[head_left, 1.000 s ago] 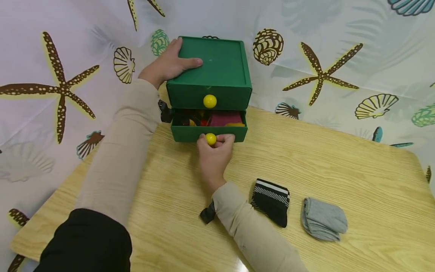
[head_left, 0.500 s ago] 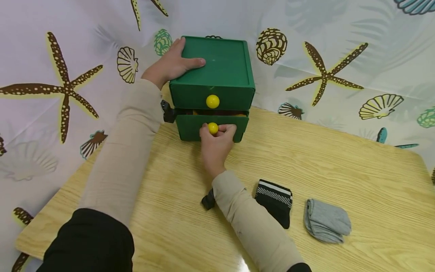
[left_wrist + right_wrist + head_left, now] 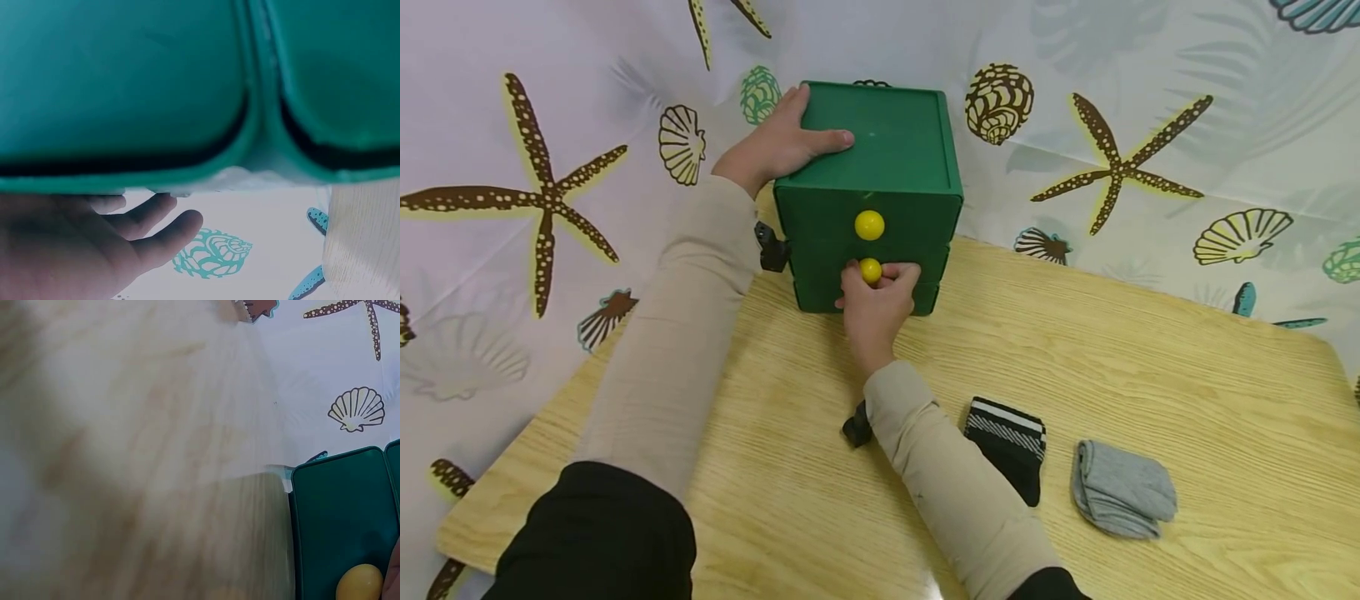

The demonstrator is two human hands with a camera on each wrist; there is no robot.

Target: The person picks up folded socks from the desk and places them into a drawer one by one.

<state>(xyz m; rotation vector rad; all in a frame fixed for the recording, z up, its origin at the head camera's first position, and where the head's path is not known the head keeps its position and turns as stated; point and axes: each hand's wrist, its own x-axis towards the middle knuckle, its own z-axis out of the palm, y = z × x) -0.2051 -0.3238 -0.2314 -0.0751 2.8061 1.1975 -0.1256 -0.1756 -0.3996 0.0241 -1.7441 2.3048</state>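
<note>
A green two-drawer box [image 3: 895, 146] stands at the back of the table with both drawers closed. My left hand [image 3: 772, 143] rests on its left top edge, thumb laid across the top. In the left wrist view, the fingers [image 3: 165, 240] reach out, loosely extended, along the box. My right hand [image 3: 877, 317] pinches the lower yellow knob [image 3: 871, 270] between thumb and fingers, at the front of the lower drawer [image 3: 816, 282]. Above it, the upper yellow knob [image 3: 869, 225] is untouched. The drawer contents are hidden.
On the wooden table [image 3: 1150, 358], a folded black sock with white stripes [image 3: 1011, 446] lies beside the right forearm. Farther right is a folded grey sock [image 3: 1125, 489]. A curtain [image 3: 880, 42] printed with shells and starfish hangs behind the box.
The right hand has pushed the lower drawer inward by its knob, from partly open to closed, hiding the coloured items inside. The left hand has stayed on the box.
</note>
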